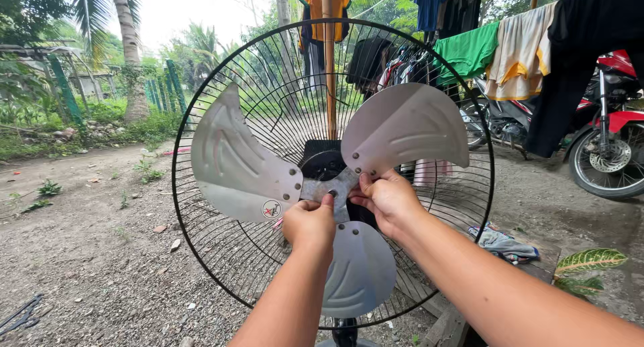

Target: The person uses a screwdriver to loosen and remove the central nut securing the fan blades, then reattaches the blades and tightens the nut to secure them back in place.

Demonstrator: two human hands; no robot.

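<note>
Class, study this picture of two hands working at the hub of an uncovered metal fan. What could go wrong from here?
1. The left hand and right hand sit between thin metal blades; an edge might cut the fingers.
2. Only the rear guard shows, so the blades are exposed.
3. The fan stands on loose gravel and could tip.
</note>
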